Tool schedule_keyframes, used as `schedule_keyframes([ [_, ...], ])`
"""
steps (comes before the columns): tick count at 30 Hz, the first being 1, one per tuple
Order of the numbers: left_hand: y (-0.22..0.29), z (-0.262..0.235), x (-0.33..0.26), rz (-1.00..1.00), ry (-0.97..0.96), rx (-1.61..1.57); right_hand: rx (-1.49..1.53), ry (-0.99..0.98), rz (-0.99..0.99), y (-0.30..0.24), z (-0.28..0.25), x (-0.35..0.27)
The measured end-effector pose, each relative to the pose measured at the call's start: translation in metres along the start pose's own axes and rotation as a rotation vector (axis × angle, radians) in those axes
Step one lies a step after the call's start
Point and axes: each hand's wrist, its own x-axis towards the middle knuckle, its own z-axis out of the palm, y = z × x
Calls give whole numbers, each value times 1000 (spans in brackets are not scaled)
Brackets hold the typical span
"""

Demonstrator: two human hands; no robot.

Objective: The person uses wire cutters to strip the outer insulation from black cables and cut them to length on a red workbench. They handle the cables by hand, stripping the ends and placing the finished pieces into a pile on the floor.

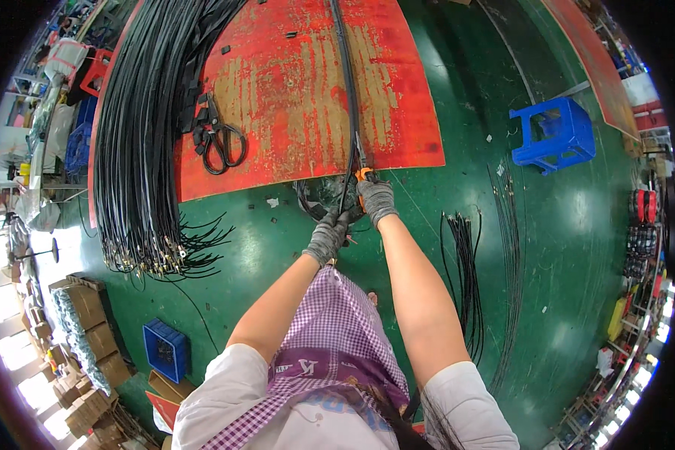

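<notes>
In front of me, a long strand of black cable (345,67) runs down the worn red table (277,97) and over its near edge. My left hand (327,235), in a grey glove, is closed round its lower end, just off the edge. Close beside it on the right, my gloved right hand (377,201) grips an orange-handled hand tool (364,175). The tool's slim metal end points away from me along the cable. Its exact kind is hard to make out. More looped black cable hangs below the edge, partly hidden by my hands.
Black-handled scissors (223,144) lie on the table beside a thick bundle of black cables (139,135) whose metal-tipped ends overhang the edge. More cables (466,277) lie on the green floor at right. A blue stool (555,135) stands beyond; a blue crate (165,349) sits lower left.
</notes>
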Motion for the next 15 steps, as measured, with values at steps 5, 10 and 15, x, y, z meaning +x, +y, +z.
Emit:
schedule_keyframes([
  [5, 4, 1, -29, -193, -100, -178, -539, -57, -294, -2, -10, -7],
  [10, -22, 8, -46, -242, -53, -278, 41, 26, -60, 2, -1, -3],
  [15, -44, 8, -25, -259, -49, -386, -3, 15, -126, 0, -1, -6],
])
